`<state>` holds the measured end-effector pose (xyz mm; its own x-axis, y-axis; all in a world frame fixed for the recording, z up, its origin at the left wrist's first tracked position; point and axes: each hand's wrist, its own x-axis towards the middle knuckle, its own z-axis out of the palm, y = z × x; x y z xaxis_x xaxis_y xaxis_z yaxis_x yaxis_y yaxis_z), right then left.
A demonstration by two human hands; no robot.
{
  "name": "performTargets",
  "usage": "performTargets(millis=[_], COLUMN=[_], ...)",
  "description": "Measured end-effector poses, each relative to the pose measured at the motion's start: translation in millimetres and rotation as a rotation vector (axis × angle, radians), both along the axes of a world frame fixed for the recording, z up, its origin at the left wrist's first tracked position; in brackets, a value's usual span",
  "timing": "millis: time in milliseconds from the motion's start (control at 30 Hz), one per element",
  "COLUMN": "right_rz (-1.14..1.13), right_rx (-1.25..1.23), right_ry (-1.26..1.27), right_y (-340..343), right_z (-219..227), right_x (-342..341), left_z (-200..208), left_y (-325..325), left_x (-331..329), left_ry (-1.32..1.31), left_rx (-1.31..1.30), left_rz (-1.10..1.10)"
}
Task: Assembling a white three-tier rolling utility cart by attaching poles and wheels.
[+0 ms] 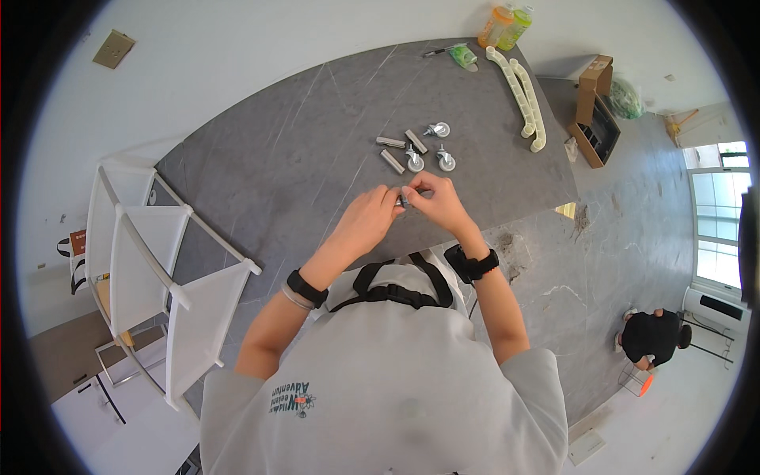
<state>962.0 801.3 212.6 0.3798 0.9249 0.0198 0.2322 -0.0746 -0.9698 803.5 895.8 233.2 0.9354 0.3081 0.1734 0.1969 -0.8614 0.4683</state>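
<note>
Both hands meet over the near part of the grey table (317,134). My left hand (366,215) and my right hand (439,204) are closed, fingertips pinching a small grey metal part (403,201) between them. Fingers cover most of it, so its exact kind is hidden. Just beyond lie three swivel casters: one at the back (438,129), one at the right (446,161) and one nearest my hands (416,161). Beside them rest three short metal tubes, one on the left (390,142), one slanted on the right (416,142) and one nearer (392,161).
A white tiered rack (214,317) leans at the table's left. Two cream curved bars (511,91) lie far right, near an orange bottle (495,28), a green bottle (517,28) and a green packet (461,55). Beyond the table are a cardboard box (592,95) and a person (653,339).
</note>
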Motion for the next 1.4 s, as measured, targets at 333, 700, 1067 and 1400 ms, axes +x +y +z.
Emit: performTargets(millis=[333, 700, 1067, 1400], right_rz=[0.022, 0.000, -0.041, 0.007], right_rx=[-0.069, -0.003, 0.004, -0.031], right_ry=[0.059, 0.033, 0.029, 0.037], right_y=[-3.8, -1.9, -2.2, -0.7], right_z=[7.6, 4.1, -6.4, -3.6], right_x=[-1.2, 2.4, 1.7, 0.3], left_z=[3.8, 14.3, -3.7, -0.9], left_y=[3.3, -0.3, 6.7, 5.1], left_x=[-0.6, 4.7, 2.9, 0.0], left_ry=[0.002, 0.073, -0.055, 0.094], left_rx=[-0.001, -0.087, 0.038, -0.050], left_rz=[-0.016, 0.059, -0.023, 0.039])
